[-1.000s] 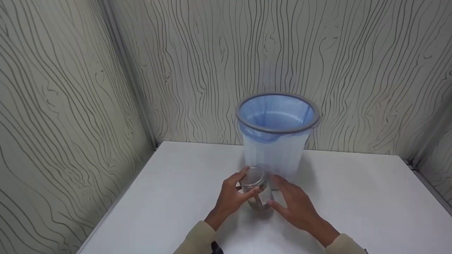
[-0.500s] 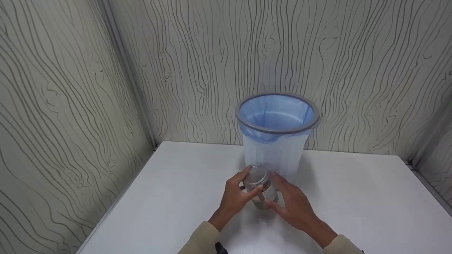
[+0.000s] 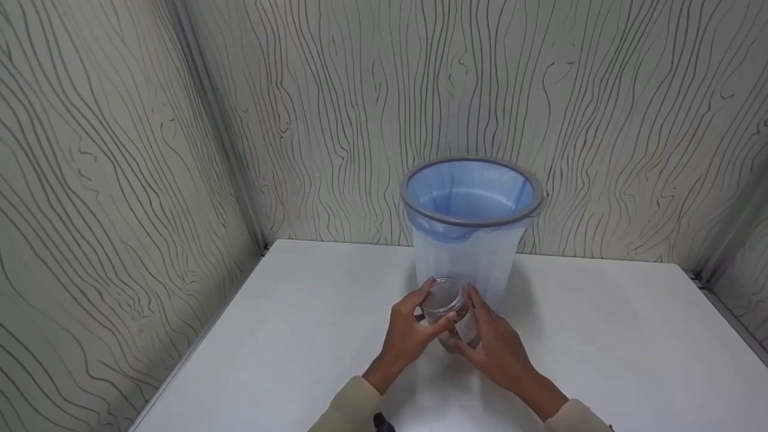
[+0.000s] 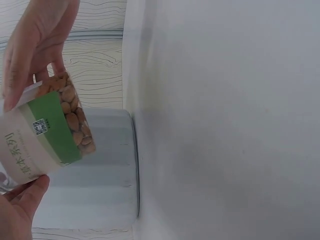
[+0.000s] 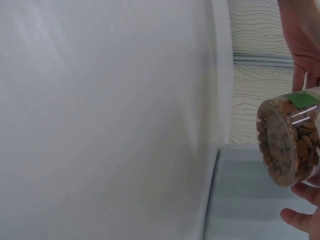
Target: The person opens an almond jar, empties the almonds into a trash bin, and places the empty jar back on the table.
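A clear jar (image 3: pixel 444 295) is held up between both hands in front of the bin, its base clear of the table. Brown nuts that look like almonds (image 5: pixel 280 145) show through its lower part, and a white and green label (image 4: pixel 52 122) wraps its side. My left hand (image 3: pixel 408 333) grips the jar around its upper left side, thumb across the front. On the other side my right hand (image 3: pixel 501 348) holds it too, thumb low at the front and fingers along the right side.
Just behind the jar stands a white bin (image 3: pixel 462 258) with a blue liner (image 3: pixel 468 198) and a grey ring (image 3: pixel 408 204) round its top. The white table (image 3: pixel 330 288) meets a wood-patterned wall (image 3: pixel 336 120) at the back and another at the left.
The jar has shifted slightly right and away from me with the left hand. My right hand's fingers, apart from the jar a second ago, are now against its side.
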Demonstrator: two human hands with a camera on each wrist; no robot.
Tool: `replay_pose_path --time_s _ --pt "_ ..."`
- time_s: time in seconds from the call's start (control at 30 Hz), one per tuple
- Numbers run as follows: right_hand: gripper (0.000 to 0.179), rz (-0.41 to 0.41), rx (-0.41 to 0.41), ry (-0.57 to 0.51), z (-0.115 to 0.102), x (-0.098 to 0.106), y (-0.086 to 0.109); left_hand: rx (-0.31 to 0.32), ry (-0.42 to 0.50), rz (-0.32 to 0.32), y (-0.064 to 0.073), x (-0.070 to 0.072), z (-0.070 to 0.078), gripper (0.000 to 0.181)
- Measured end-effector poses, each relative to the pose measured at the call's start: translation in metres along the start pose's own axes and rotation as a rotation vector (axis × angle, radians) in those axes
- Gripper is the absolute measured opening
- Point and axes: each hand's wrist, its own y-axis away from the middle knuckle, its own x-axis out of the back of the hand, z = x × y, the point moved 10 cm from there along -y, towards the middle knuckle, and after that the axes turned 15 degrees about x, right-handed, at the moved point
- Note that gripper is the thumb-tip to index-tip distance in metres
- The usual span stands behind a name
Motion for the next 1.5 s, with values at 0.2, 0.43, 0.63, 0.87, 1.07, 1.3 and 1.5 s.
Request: replay_pose_path --time_s 0.2,0.43,0.63,0.87,1.07,1.3,1.5 --pt "0.102 0.042 0.017 0.014 -0.001 0.003 0.0 0.02 0.012 -0.002 -0.001 -0.005 -0.002 0.078" --pt "0.102 0.111 0.037 0.011 -0.003 0.008 0.0 0.033 0.045 0.013 0.001 -0.006 -0.001 0.076" --pt "0.099 0.203 0.07 0.031 -0.009 0.019 0.0 0.024 0.071 0.018 0.001 -0.006 0.003 0.074" --pt "0.094 0.219 0.075 0.008 -0.011 0.021 0.001 0.053 0.112 0.014 0.002 -0.006 0.004 0.073" --pt "0.093 0.242 0.077 -0.019 -0.01 0.024 0.003 0.044 0.119 0.024 0.002 -0.006 0.008 0.072" --pt "0.102 0.276 0.107 0.027 -0.011 0.028 0.004 0.048 0.1 0.035 0.002 -0.006 0.012 0.072" --pt "0.106 0.297 0.124 0.023 -0.013 0.031 0.006 0.061 0.136 0.021 0.004 -0.007 0.013 0.07"
